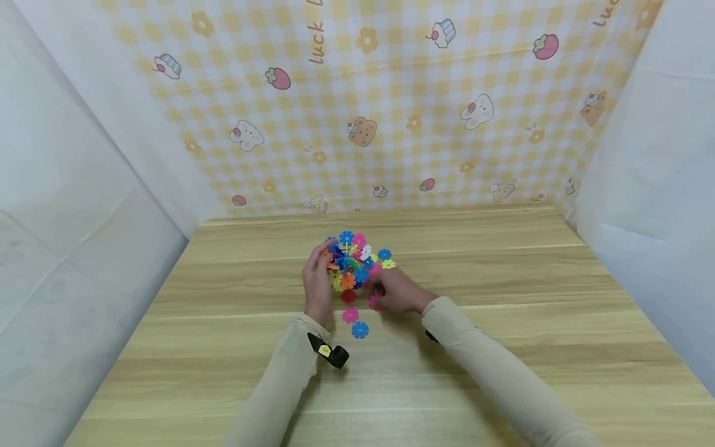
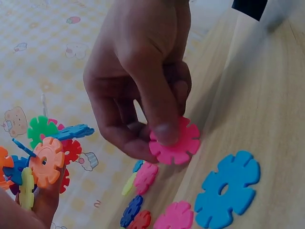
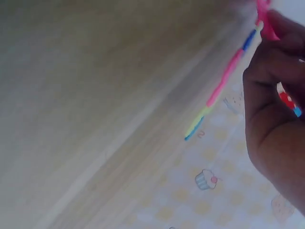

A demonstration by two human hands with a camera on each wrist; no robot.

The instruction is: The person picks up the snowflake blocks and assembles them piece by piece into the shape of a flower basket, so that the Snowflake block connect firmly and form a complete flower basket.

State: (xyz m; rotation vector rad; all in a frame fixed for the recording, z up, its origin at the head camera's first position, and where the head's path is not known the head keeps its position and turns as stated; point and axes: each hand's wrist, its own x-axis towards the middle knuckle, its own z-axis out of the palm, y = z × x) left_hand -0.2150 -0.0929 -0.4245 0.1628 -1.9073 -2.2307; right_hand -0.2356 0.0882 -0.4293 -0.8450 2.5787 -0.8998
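My left hand (image 1: 318, 282) holds a cluster of interlocked snowflake discs (image 1: 347, 261) at its left side. The cluster mixes blue, orange, yellow, green, red, pink and white notched discs, set at many angles. Between thumb and fingers, my right hand (image 2: 138, 71) pinches a single pink disc (image 2: 183, 148), just right of the cluster in the head view. Most of the left hand's fingers are hidden behind the discs. In the right wrist view, the right hand (image 3: 281, 100) shows at the right edge and the pink disc (image 3: 267, 24) is partly cut off.
On the wooden table (image 1: 503, 298) lie loose discs: a blue one (image 1: 360, 329), a pink one (image 1: 350, 315) and a red one (image 1: 348, 296) near me, with blue (image 1: 384, 254) and yellow (image 1: 388, 264) ones beyond the right hand. A patterned curtain (image 1: 413, 81) hangs behind the table.
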